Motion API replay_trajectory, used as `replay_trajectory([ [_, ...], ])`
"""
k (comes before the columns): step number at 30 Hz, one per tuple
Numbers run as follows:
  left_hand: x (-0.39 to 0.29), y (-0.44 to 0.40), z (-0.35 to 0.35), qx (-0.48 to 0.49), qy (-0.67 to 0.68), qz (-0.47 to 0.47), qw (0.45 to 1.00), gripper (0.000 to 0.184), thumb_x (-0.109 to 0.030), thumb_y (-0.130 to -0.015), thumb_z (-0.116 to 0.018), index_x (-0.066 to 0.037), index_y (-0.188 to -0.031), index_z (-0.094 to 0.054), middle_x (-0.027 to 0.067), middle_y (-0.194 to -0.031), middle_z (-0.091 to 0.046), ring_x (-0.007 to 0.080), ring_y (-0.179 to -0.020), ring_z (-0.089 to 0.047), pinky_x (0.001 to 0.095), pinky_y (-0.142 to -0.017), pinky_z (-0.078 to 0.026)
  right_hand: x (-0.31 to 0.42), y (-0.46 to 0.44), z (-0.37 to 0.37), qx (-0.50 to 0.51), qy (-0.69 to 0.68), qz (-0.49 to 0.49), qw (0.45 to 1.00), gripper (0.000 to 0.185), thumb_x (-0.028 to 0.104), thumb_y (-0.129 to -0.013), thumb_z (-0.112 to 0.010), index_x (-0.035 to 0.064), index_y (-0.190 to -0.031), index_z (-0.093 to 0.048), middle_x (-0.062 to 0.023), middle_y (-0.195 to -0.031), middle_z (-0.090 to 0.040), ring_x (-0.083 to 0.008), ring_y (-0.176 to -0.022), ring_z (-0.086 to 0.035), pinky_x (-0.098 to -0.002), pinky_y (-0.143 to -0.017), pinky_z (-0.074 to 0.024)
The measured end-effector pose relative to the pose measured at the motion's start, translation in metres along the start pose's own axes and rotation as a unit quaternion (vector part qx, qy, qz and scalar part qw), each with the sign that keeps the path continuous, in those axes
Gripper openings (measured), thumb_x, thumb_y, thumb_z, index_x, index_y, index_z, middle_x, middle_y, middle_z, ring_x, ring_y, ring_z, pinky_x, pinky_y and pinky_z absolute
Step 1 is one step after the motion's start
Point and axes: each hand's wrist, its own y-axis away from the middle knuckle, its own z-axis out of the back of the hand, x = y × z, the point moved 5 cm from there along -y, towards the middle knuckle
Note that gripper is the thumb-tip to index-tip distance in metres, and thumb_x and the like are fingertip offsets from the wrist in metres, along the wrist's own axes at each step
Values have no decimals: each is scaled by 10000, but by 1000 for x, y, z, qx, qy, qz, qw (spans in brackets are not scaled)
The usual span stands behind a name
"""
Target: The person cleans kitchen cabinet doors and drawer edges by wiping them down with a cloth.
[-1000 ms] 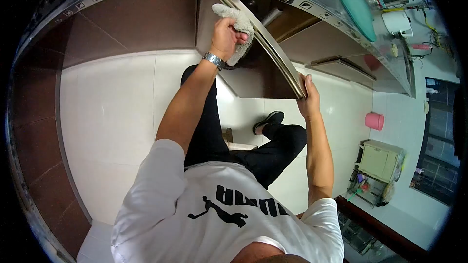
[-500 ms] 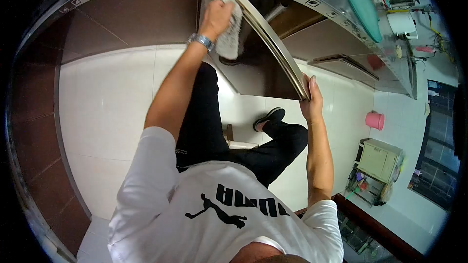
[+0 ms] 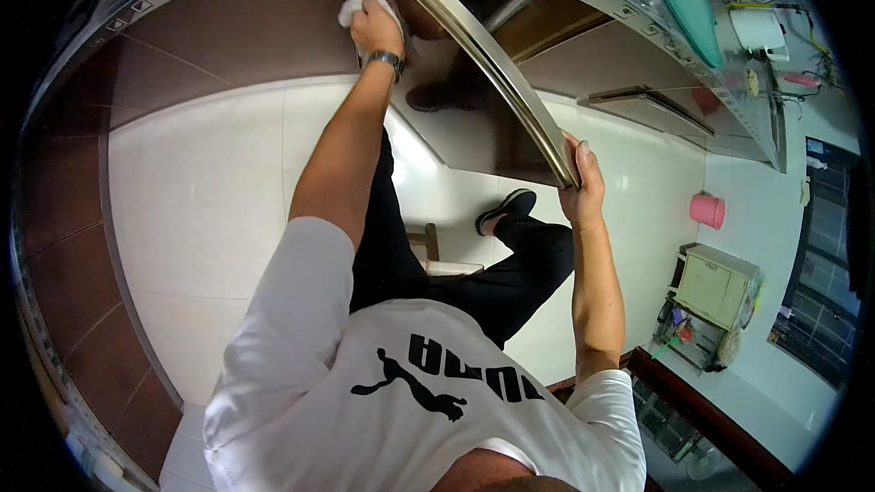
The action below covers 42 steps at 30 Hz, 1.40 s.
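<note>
A whitish cloth (image 3: 354,5) is bunched under my left hand (image 3: 375,29), whose fingers are closed round it. It lies near the inner, hinge-side edge of a dark brown cabinet door (image 3: 474,118) that stands swung out. Part of the cloth is hidden by the hand, and a watch (image 3: 386,62) circles my left wrist. At the door's outer end, my right hand (image 3: 583,180) grips the metal-trimmed edge, thumb on one side, with some fingers hidden behind it.
Brown cabinet fronts (image 3: 219,46) run along the left and top. Above is a counter with a teal round board (image 3: 679,0). To the right are a pink bucket (image 3: 707,210) and a pale green cabinet (image 3: 715,286). A small stool (image 3: 424,241) is partly visible between my legs.
My left hand has moved left and slightly down across the door with the cloth, which was spread long before and is now bunched. My right hand keeps its hold on the door edge.
</note>
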Motion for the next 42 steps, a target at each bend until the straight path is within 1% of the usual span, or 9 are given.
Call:
replay_trajectory([
  [4, 55, 61, 8, 54, -43, 97, 993, 472, -336, -878, -417, 96, -974, -581, 299, -921, -612, 422, -860, -563, 477, -832, -399, -4, -1, 4, -14, -4, 16, 1000, 612, 445, -901, -431, -85, -1196, -507, -160, -1103, -582, -205, -1023, -531, -305, -929, -360],
  [10, 56, 206, 30, 215, 182, 279, 918, 311, -298, -908, -444, -22, -767, -474, 49, -580, -460, 140, -432, -459, 313, -372, -370, -5, -3, 7, 8, -44, 19, 999, 533, 397, -922, -429, -50, -1200, -508, -154, -1172, -555, -219, -1079, -515, -327, -955, -358],
  [12, 20, 227, 34, 277, 208, 234, 908, 278, -257, -911, -464, -28, -757, -491, 32, -587, -474, 131, -449, -464, 280, -392, -369, -8, -4, 8, 15, -59, 16, 998, 540, 398, -923, -432, -61, -1197, -506, -158, -1182, -551, -226, -1090, -513, -336, -961, -357],
  [14, -44, 217, 38, 210, 215, -153, 941, 370, -242, -910, -482, -13, -626, -414, 42, -518, -442, 155, -447, -440, 331, -441, -392, -7, -2, 6, -11, -57, 6, 998, 545, 402, -924, -434, -64, -1197, -505, -160, -1173, -558, -228, -1081, -521, -336, -962, -358],
  [21, -80, 135, 19, 128, 119, -233, 957, 406, -287, -894, -493, 22, -631, -471, 143, -527, -463, 177, -504, -437, 387, -482, -338, -12, -8, 10, 0, -62, 19, 998, 538, 395, -929, -430, -68, -1193, -504, -160, -1155, -570, -224, -1062, -533, -336, -953, -370],
  [24, -78, 112, 16, 53, 69, -224, 971, 387, -230, -886, -483, 35, -604, -462, 218, -526, -477, 364, -470, -459, 449, -478, -340, -13, -11, 12, -19, -67, 7, 998, 536, 392, -927, -434, -69, -1194, -502, -159, -1151, -572, -219, -1052, -539, -329, -942, -378],
  [30, 27, 115, 4, -53, 63, 167, 983, 475, -282, -905, -356, 137, -841, -571, 356, -904, -570, 500, -848, -537, 510, -795, -411, -2, -9, 4, -20, -70, -1, 997, 539, 401, -914, -453, -64, -1181, -514, -155, -1127, -585, -206, -1044, -541, -309, -937, -376],
  [34, 62, 211, 16, 0, -79, 234, 969, 484, -276, -899, -353, 151, -890, -581, 363, -945, -566, 500, -904, -531, 497, -823, -407, -4, -8, 4, -8, -83, 14, 996, 532, 394, -924, -423, -60, -1186, -513, -161, -1139, -578, -221, -1048, -539, -319, -942, -374],
  [42, 36, 310, 23, 119, 88, 288, 946, 419, -261, -930, -366, 116, -872, -539, 284, -857, -595, 399, -812, -566, 435, -748, -437, 5, -12, -1, 20, -99, 23, 995, 548, 403, -940, -373, -63, -1198, -500, -172, -1164, -563, -239, -1070, -538, -347, -953, -387],
])
